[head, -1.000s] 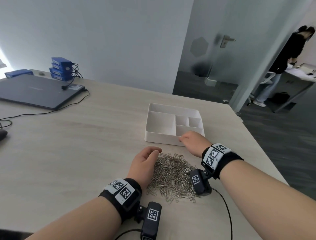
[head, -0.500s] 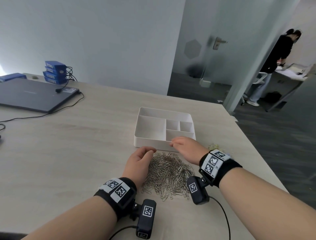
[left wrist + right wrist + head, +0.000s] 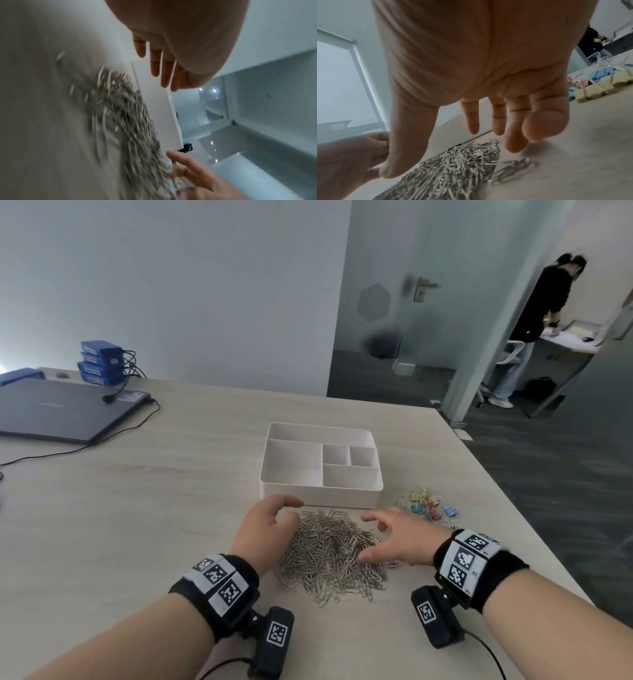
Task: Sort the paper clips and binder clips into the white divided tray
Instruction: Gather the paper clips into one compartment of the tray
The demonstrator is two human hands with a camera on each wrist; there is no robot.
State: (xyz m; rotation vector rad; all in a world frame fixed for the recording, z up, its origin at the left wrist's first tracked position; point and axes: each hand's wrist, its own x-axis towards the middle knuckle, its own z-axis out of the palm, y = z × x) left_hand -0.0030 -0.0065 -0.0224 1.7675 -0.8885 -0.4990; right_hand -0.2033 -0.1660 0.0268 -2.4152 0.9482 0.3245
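Note:
A heap of silver paper clips [image 3: 330, 556] lies on the table just in front of the white divided tray [image 3: 320, 496], whose compartments hold nothing. My left hand [image 3: 270, 529] stands at the heap's left edge, fingers loosely curved, holding nothing. My right hand [image 3: 394, 537] hovers at the heap's right edge with fingers spread and relaxed, its thumb over the clips. The right wrist view shows the right hand's fingers [image 3: 513, 121] straight above the paper clips [image 3: 453, 166]. Pastel binder clips [image 3: 428, 505] lie in a small cluster right of the tray's front corner.
A closed grey laptop [image 3: 65, 409] with a cable sits at the far left, blue boxes [image 3: 99, 362] stacked behind it. The table's right edge [image 3: 513, 508] runs close to the binder clips. A person [image 3: 541, 330] stands at a desk beyond the glass door.
My right hand has drawn back from the tray's front wall to the heap's right side and spread its fingers, uncovering the binder clips. My left hand stays at the heap's left edge.

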